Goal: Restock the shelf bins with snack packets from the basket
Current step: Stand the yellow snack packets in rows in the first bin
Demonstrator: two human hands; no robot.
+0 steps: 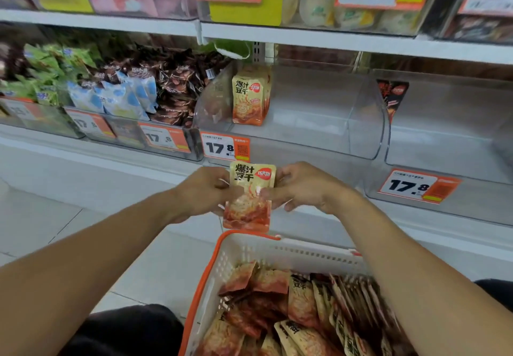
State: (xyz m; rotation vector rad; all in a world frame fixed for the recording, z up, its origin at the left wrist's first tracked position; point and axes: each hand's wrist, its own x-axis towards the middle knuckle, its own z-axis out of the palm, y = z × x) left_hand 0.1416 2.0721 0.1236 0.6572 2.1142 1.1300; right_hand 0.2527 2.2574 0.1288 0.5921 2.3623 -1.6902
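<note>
Between my hands I hold a small stack of yellow-and-orange snack packets (249, 197) upright, just above the basket. My left hand (204, 192) grips its left edge and my right hand (301, 186) grips its right edge. Below them, a white basket with an orange rim (211, 269) holds several of the same packets (299, 308). Straight ahead is a clear shelf bin (319, 122). A few matching packets (249, 97) stand at its left side and most of the bin is bare.
A second clear bin (449, 139) to the right holds a dark red packet (392, 94). Bins on the left are full of brown, blue and green packets (133, 89). Price tags reading 17.8 (225, 147) front the bins. An upper shelf (305, 36) overhangs the bins.
</note>
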